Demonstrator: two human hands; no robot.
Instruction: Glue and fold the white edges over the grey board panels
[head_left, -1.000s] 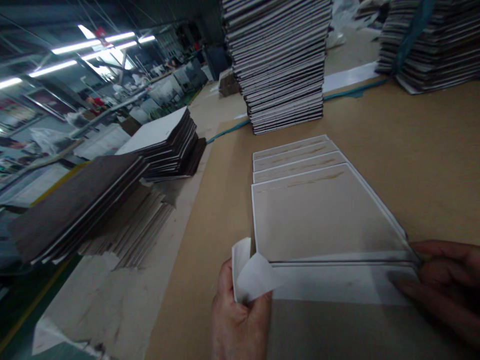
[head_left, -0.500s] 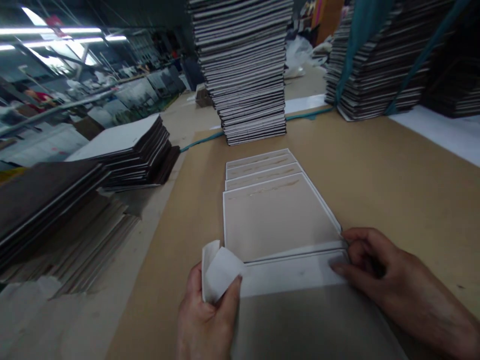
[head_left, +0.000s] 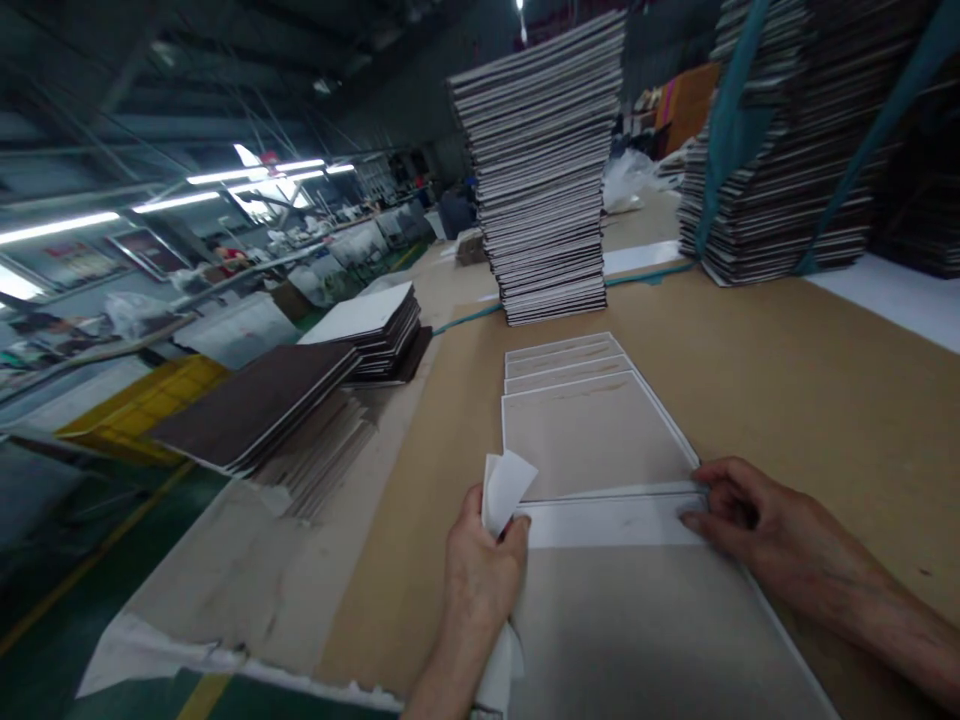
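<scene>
My left hand [head_left: 487, 545] is closed around a folded white paper strip [head_left: 510, 488] at the left edge of the nearest grey board [head_left: 637, 630]. A white band [head_left: 615, 524] runs across the far edge of that board. At its right far corner, my right hand [head_left: 739, 510] pinches the edge between thumb and curled fingers, the thumb lying over the end of the band. Beyond, several white-edged grey boards [head_left: 592, 435] lie overlapped in a row, each with a brownish smear along its far side.
A tall stack of boards [head_left: 551, 190] stands behind the row. Strapped stacks [head_left: 787, 170] are at the back right. Dark brown boards [head_left: 262, 400] and a white-topped pile [head_left: 360, 315] lie on the left. Brown sheeting [head_left: 840, 400] covers the table; a yellow crate [head_left: 142, 410] stands beyond it.
The view has shifted left and up, so the scene sits further right and lower. Both hands keep their holds; the paper in my left hand has tilted and shows more folded over.
</scene>
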